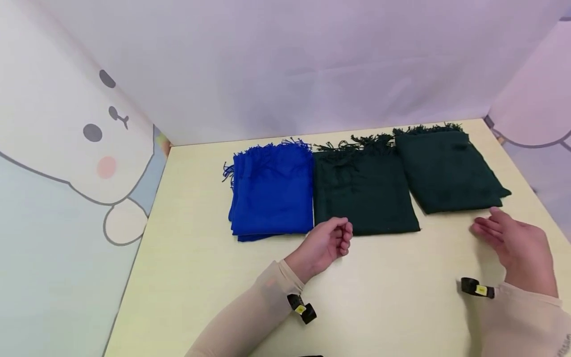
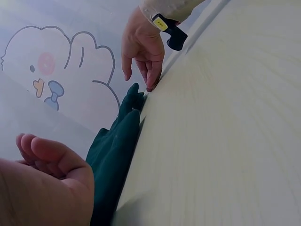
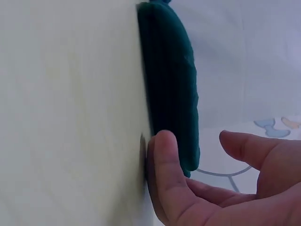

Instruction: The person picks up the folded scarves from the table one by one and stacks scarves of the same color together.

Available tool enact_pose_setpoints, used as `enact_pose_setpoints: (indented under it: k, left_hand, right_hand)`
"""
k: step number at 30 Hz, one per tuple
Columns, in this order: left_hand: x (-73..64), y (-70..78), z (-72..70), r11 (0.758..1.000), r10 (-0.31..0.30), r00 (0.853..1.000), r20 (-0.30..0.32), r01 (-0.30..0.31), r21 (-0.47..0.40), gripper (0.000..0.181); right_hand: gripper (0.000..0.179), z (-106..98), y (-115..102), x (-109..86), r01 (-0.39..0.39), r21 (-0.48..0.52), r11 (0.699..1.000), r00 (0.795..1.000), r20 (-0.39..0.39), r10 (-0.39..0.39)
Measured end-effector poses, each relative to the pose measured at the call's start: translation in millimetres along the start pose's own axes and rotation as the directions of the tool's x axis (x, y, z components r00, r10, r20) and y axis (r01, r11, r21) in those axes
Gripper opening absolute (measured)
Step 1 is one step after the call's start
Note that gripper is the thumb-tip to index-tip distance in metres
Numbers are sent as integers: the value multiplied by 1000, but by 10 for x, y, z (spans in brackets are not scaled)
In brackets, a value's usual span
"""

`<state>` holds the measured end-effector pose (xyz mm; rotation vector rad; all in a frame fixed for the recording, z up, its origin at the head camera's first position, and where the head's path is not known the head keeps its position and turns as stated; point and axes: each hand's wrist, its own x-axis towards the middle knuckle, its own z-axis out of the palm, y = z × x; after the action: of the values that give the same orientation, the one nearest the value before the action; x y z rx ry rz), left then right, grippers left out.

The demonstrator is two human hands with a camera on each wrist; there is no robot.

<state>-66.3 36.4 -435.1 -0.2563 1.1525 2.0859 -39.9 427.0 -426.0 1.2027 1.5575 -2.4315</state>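
While the head view lays out 3 folded scarves in a row at the far side of the pale table [image 1: 214, 277], only the wrist views show how thick each fold stands off the surface. From above, the blue scarf [image 1: 272, 191] lies leftmost, its edge touching the middle dark green scarf [image 1: 363, 191], and the right dark green scarf [image 1: 446, 168] sits just beside that one, turned slightly askew, all with fringes toward the back wall. The left hand [image 1: 327, 243] rests on the table at the near edge of the middle scarf, about where it meets the blue one, fingers loosely curled and grasping nothing. The right hand [image 1: 513, 243] lies near the front corner of the right scarf, fingers extended and relaxed, holding nothing. Its wrist view shows a fingertip [image 3: 164, 150] on the table right against the scarf's folded edge [image 3: 171, 84], a contact the head view leaves unclear. The left wrist view looks along the table past a green fold [image 2: 115, 155] to the right hand [image 2: 143, 47], fingers pointing down onto the surface. Bare tabletop stretches from the scarves' near edges toward the person, and to the left of the blue scarf
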Motion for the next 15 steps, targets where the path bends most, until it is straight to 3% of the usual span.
enact_pose_setpoints:
  k: [4, 7, 13, 15]
  left_hand:
    - [14, 17, 36, 1000, -9, 1000, 23, 8, 7, 24]
    - [28, 37, 49, 1000, -2, 1000, 30, 2, -1, 23]
    - [48, 67, 79, 1000, 18, 998, 60, -18, -6, 24]
    - [54, 68, 97, 1000, 14, 998, 65, -14, -4, 25]
  right_hand:
    - [34, -37, -135, 131, -85, 133, 987, 995, -30, 90]
    - [37, -26, -208, 221, -119, 181, 976, 991, -39, 128]
    - [69, -10, -297, 324, -113, 151, 982, 991, -51, 122]
    - [67, -16, -321, 333, -116, 122, 986, 991, -49, 122]
